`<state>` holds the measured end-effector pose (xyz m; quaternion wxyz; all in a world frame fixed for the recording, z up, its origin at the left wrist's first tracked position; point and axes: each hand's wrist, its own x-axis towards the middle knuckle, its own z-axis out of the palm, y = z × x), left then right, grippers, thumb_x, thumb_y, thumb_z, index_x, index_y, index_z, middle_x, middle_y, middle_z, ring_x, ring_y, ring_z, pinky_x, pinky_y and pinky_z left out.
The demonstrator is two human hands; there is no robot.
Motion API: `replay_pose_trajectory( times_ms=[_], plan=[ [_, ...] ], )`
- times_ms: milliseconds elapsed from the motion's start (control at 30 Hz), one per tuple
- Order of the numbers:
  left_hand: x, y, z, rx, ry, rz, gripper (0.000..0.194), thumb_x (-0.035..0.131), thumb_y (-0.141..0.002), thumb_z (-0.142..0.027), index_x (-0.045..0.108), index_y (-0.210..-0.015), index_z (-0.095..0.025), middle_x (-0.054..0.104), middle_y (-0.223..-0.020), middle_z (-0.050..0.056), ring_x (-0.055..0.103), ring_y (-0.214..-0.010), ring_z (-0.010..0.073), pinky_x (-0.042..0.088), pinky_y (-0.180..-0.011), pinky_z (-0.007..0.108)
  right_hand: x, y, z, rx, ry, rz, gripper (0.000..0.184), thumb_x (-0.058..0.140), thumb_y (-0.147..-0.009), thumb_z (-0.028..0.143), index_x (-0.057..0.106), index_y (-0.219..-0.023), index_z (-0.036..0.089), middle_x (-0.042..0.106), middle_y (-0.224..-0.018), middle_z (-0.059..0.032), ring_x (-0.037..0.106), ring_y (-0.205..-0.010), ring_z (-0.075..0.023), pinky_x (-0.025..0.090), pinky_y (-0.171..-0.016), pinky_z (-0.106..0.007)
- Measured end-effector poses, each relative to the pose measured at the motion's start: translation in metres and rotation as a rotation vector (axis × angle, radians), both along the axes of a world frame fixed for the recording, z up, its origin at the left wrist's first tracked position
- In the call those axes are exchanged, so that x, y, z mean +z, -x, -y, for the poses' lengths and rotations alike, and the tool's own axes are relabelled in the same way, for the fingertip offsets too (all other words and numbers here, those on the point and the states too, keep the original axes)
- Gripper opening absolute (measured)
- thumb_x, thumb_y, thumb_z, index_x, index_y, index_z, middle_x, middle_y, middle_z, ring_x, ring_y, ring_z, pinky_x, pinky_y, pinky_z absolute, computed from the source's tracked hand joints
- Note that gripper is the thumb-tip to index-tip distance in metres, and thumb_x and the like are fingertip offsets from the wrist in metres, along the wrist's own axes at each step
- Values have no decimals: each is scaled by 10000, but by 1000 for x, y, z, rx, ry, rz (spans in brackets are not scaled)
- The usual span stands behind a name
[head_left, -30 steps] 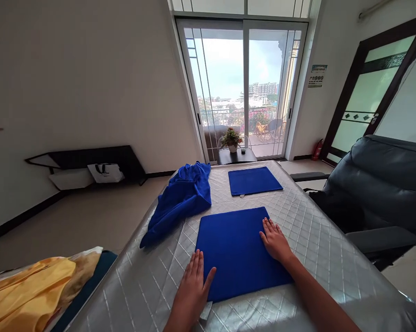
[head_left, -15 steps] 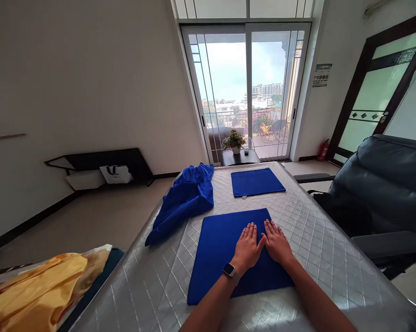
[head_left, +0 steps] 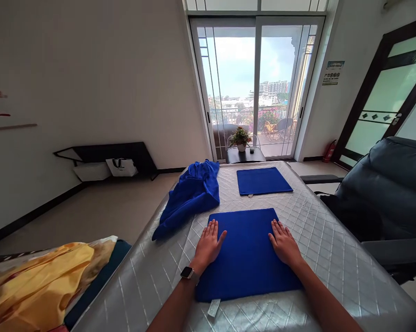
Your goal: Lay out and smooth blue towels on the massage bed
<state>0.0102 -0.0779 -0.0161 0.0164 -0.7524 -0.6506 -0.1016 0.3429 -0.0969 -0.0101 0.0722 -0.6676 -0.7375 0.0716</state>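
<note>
A flat, folded blue cloth point(head_left: 247, 258) lies on the silver quilted mattress point(head_left: 152, 295) in front of me, with a small white label point(head_left: 213, 308) sticking out at its near edge. My left hand point(head_left: 209, 243) rests flat on the cloth's left side, fingers stretched out and thumb apart. On the right edge my right hand point(head_left: 284, 242) is also flat, fingers extended. Neither hand grips anything. Farther back lies a second folded blue cloth point(head_left: 263, 180). To its left is a crumpled blue cloth point(head_left: 194, 196) in a loose heap.
Yellow fabric point(head_left: 45, 276) is heaped low on the left. A dark leather chair point(head_left: 398, 184) stands along the right side. Beyond the mattress, a potted plant point(head_left: 240, 138) sits on a small chair before the glass sliding door point(head_left: 235, 74). A white bag point(head_left: 121, 167) is by the wall.
My left hand has slid left across the folded cloth, away from my right hand, which stays near the right edge. The label at the near edge now shows. The view has shifted slightly.
</note>
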Motion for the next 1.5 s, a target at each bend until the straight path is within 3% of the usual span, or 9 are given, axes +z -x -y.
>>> replay_pose_trajectory(
  times_ms=[133, 400, 667, 933, 1233, 1400, 1500],
  plan=[
    [-8, 14, -2, 41, -17, 48, 836, 154, -1029, -655, 334, -1586, -58, 307, -1663, 182, 286, -1552, 283, 285, -1264, 476, -1, 0, 0, -5, -3, 16, 667, 192, -1057, 451, 217, -1641, 129, 174, -1705, -18, 129, -1583, -190, 116, -1287, -415],
    [-7, 8, 1, 54, -28, 73, 867, 155, -1014, -682, 340, -1581, -53, 300, -1664, 178, 281, -1552, 313, 270, -1263, 513, 1, -4, -3, 17, 38, 94, 689, 194, -1049, 469, 246, -1635, 111, 178, -1706, -51, 149, -1581, -224, 153, -1278, -439],
    [-10, 9, 2, 42, -40, 93, 829, 190, -1024, -656, 328, -1590, -65, 311, -1663, 184, 277, -1555, 301, 269, -1267, 500, 24, 2, -58, 30, 57, 79, 691, 177, -1049, 444, 228, -1638, 87, 181, -1709, -71, 129, -1584, -230, 156, -1272, -439],
    [-8, 13, 2, 32, -39, 66, 873, 190, -1015, -683, 337, -1576, -31, 302, -1658, 200, 291, -1549, 297, 274, -1267, 493, 1, 6, -76, -10, 5, 47, 670, 185, -1058, 425, 222, -1641, 99, 174, -1710, -66, 122, -1585, -202, 123, -1275, -399],
    [-16, 22, -6, 35, -44, 39, 829, 202, -1019, -669, 327, -1596, -86, 332, -1654, 187, 318, -1538, 303, 295, -1254, 509, 11, 8, -73, 4, 8, -27, 670, 195, -1059, 412, 230, -1633, 67, 181, -1707, -91, 116, -1586, -211, 101, -1275, -401],
    [-6, 28, -12, 113, -1, 30, 901, 152, -1001, -704, 332, -1586, -42, 335, -1647, 214, 336, -1530, 323, 319, -1239, 500, 17, 9, -71, -6, 19, -70, 664, 199, -1059, 417, 232, -1638, 94, 189, -1704, -79, 124, -1585, -203, 91, -1272, -389],
    [7, 3, -17, 15, -5, 4, 879, 179, -1006, -698, 344, -1585, -58, 334, -1652, 198, 334, -1532, 312, 318, -1243, 486, 18, 9, -71, -4, 14, -92, 666, 208, -1059, 418, 243, -1633, 82, 197, -1702, -87, 133, -1584, -212, 92, -1272, -390]
  ],
)
